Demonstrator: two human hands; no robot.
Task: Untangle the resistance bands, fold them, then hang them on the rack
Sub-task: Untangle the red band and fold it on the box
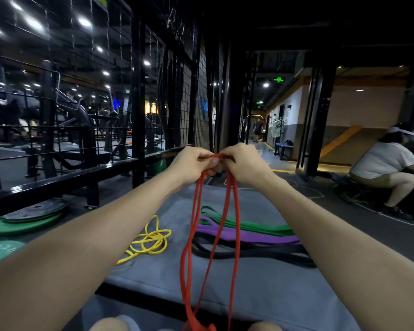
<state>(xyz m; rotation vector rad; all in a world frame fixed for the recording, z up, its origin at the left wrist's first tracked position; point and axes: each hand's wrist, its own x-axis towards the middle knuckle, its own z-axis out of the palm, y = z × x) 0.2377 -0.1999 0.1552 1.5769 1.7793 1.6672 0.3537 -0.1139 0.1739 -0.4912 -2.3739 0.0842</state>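
Observation:
My left hand (193,163) and my right hand (243,163) are raised side by side, both pinching the top of a red resistance band (236,225). Its loops hang down in several strands to the bottom edge of the view. On the grey mat (261,287) below lie a coiled yellow band (151,240) to the left, and a green band (249,226), a purple band (249,235) and a black band (253,252) laid flat side by side to the right. A black wire grid rack (184,96) stands ahead on the left.
Weight plates (31,216) lie stacked on the floor at left, beside a black metal rail (65,180). A person in a white shirt (382,161) sits on a stool at right. A corridor runs ahead, with another person far down it.

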